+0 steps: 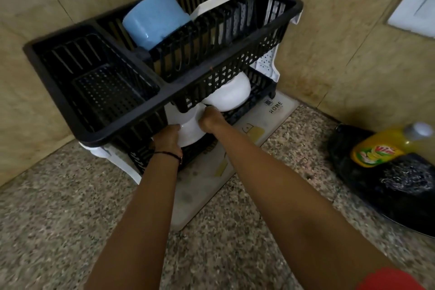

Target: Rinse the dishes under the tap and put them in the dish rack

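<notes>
Both hands (pixel 167 136) (pixel 210 119), fingers (pixel 212 109) curled on white bowl (pixel 191 130)

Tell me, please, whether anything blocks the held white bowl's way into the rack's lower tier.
Partly. Another white bowl already sits on the lower tier, just right of the held bowl, and the upper basket overhangs closely above.

Matt black plastic rack (pixel 131 129), speckled stone counter (pixel 70 219)

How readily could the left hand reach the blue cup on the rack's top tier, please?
Probably yes: the blue cup lies in the open top tier of the dish rack with nothing over it. The left hand, though, holds the white bowl under that tier and would have to let go first.
</notes>
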The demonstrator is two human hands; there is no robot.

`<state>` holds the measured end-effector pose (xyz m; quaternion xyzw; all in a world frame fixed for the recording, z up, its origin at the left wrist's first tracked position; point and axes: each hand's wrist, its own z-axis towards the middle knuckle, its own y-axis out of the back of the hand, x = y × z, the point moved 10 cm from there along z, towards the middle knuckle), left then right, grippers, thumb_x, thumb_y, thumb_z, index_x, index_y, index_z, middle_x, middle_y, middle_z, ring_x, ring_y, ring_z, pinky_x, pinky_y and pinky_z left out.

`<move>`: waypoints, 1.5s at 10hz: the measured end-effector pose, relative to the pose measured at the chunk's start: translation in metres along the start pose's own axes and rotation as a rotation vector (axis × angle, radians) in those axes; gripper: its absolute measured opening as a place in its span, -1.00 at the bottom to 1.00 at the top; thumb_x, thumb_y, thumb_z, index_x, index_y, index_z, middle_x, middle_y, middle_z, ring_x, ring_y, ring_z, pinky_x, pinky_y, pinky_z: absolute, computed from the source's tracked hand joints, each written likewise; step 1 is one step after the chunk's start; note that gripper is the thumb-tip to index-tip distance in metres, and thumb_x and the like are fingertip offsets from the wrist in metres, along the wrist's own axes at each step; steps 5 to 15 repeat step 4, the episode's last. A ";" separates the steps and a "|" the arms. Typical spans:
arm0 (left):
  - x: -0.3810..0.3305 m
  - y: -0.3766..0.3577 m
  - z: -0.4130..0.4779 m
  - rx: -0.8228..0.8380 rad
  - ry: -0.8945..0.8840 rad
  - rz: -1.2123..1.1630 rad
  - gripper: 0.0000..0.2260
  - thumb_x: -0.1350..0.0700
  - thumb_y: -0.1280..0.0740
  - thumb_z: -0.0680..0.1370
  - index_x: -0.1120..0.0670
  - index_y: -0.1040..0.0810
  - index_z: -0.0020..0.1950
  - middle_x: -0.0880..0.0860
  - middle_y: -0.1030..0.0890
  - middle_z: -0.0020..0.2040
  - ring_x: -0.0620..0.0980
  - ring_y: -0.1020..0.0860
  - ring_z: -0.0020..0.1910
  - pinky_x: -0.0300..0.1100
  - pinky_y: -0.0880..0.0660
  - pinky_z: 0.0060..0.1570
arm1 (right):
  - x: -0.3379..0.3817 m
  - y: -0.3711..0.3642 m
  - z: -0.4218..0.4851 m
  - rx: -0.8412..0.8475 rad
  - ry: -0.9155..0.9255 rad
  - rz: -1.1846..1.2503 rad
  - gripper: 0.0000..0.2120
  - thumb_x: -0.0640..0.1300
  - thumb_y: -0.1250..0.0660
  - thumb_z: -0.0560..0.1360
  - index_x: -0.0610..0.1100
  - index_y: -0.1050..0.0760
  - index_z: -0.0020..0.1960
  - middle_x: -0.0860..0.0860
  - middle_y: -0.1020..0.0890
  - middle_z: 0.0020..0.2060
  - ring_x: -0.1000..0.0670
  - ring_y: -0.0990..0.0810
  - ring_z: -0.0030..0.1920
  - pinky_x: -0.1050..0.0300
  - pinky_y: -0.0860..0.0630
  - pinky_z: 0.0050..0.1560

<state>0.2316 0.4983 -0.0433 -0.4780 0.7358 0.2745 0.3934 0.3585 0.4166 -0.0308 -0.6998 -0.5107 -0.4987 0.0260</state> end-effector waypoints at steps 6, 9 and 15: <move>-0.009 0.000 -0.043 0.049 -0.287 0.156 -0.51 0.24 -0.24 0.60 0.21 -0.20 0.51 0.15 -0.30 0.48 0.11 -0.30 0.43 -0.13 -0.23 0.43 | -0.022 0.032 -0.037 -0.200 0.267 0.383 -0.73 -0.40 -0.17 0.54 -0.32 -0.51 0.19 -0.12 -0.58 0.12 -0.06 -0.54 0.11 0.11 -0.44 0.25; -0.009 0.000 -0.043 0.049 -0.287 0.156 -0.51 0.24 -0.24 0.60 0.21 -0.20 0.51 0.15 -0.30 0.48 0.11 -0.30 0.43 -0.13 -0.23 0.43 | -0.022 0.032 -0.037 -0.200 0.267 0.383 -0.73 -0.40 -0.17 0.54 -0.32 -0.51 0.19 -0.12 -0.58 0.12 -0.06 -0.54 0.11 0.11 -0.44 0.25; -0.009 0.000 -0.043 0.049 -0.287 0.156 -0.51 0.24 -0.24 0.60 0.21 -0.20 0.51 0.15 -0.30 0.48 0.11 -0.30 0.43 -0.13 -0.23 0.43 | -0.022 0.032 -0.037 -0.200 0.267 0.383 -0.73 -0.40 -0.17 0.54 -0.32 -0.51 0.19 -0.12 -0.58 0.12 -0.06 -0.54 0.11 0.11 -0.44 0.25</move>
